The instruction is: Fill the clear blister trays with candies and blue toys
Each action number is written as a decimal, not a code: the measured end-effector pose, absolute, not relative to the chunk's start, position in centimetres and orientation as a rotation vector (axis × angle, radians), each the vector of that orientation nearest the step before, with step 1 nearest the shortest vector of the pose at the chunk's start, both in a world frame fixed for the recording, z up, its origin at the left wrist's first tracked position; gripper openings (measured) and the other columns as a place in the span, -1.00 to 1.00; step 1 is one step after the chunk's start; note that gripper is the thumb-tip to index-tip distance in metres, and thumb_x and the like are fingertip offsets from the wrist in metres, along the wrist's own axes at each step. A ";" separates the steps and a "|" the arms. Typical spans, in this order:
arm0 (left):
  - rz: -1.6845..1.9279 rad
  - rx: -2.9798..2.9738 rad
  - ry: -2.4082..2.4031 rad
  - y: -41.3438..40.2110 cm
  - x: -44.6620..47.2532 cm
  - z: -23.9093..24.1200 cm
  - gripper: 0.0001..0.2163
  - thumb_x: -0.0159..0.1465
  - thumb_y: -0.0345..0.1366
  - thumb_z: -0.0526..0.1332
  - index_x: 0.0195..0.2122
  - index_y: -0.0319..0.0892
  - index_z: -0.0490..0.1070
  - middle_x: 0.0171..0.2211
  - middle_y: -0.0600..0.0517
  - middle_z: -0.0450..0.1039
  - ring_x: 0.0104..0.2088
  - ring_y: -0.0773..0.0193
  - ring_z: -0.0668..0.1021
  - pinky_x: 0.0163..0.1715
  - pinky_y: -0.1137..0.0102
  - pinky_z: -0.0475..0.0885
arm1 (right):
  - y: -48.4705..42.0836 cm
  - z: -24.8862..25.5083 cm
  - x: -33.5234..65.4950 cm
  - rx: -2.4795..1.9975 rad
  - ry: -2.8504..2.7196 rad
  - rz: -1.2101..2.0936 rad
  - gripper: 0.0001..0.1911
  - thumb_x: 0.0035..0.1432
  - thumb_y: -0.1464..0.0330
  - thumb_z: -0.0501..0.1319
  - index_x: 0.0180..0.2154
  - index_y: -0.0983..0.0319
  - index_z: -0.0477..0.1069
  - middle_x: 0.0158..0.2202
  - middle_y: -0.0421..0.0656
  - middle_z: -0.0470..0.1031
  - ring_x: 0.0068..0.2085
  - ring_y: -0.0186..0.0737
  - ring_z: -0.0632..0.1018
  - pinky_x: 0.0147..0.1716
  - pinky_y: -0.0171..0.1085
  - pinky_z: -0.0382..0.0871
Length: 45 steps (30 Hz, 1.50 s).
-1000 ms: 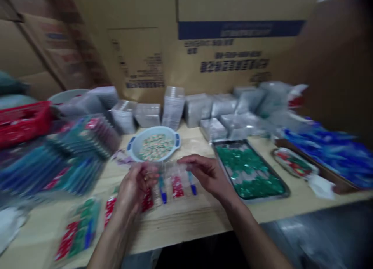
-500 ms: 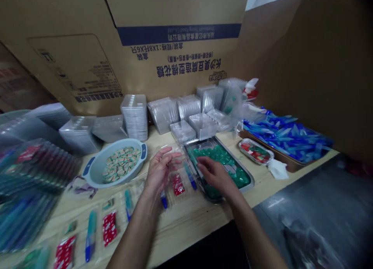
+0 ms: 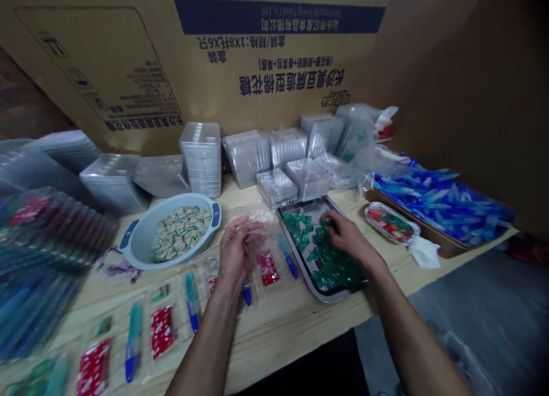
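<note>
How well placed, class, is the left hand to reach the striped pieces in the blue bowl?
Probably yes: the left hand is near the blue bowl, whose open top leaves the striped pieces uncovered.

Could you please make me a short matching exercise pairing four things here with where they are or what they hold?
1. Right hand
2. Left hand
3. Round bowl
4. Cardboard box

A. Heaped with blue pieces
B. At a clear plastic tray with a red packet
C. Holds small striped pieces
D. At the metal tray of green packets

Pairs: 1-D, 2-B, 3-C, 4-A.
</note>
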State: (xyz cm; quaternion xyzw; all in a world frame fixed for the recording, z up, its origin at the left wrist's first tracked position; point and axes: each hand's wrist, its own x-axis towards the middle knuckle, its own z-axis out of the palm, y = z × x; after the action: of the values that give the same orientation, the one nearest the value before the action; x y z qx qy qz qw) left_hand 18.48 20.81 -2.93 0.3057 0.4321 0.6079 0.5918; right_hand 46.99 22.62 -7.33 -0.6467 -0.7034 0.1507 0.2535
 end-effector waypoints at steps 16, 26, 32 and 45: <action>1.181 0.866 1.086 19.5 20.5 -4.1 -0.64 0.10 -0.26 0.26 -0.06 -0.17 0.33 -0.15 -0.10 0.61 -0.55 0.32 0.57 -0.70 0.52 0.24 | 26.8 -5.0 40.8 -2.239 -2.137 0.212 -0.59 0.16 0.45 0.18 0.06 0.31 0.46 0.00 0.14 0.55 0.08 0.13 0.51 0.08 0.01 0.24; 1.150 0.854 1.052 19.3 20.6 -4.1 -0.68 0.12 -0.26 0.22 -0.09 -0.18 0.32 -0.26 -0.05 0.59 -0.55 0.30 0.56 -0.72 0.52 0.22 | 26.3 -6.3 43.4 -2.030 -1.846 0.416 -0.67 0.22 0.41 0.07 -0.03 0.24 0.48 -0.30 -0.08 0.59 -0.24 -0.12 0.57 -0.18 -0.22 0.38; 1.178 0.835 1.038 19.3 20.7 -4.2 -0.71 0.09 -0.31 0.26 -0.13 -0.19 0.40 -0.26 -0.06 0.61 -0.48 0.31 0.59 -0.57 0.50 0.36 | 23.9 -5.0 42.5 -1.385 -1.473 0.892 -0.63 0.13 0.11 0.19 -0.14 0.23 0.46 -0.39 -0.21 0.45 -0.40 -0.26 0.41 -0.42 -0.32 0.26; 1.104 0.837 1.023 19.0 20.7 -3.8 -0.66 0.12 -0.31 0.21 -0.05 -0.20 0.41 -0.18 -0.13 0.62 -0.43 0.25 0.62 -0.60 0.48 0.37 | 20.5 -2.4 38.0 -1.257 -1.789 0.518 -0.78 0.25 0.31 0.11 -0.13 0.21 0.45 -0.27 -0.13 0.47 -0.24 -0.17 0.49 -0.22 -0.23 0.35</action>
State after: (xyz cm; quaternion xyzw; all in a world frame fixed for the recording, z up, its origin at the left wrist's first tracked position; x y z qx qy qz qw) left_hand 20.66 19.03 -3.76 0.3688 0.4506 0.4862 0.6516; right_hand 38.01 20.47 -2.44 -0.5043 -0.7179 0.2079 0.4326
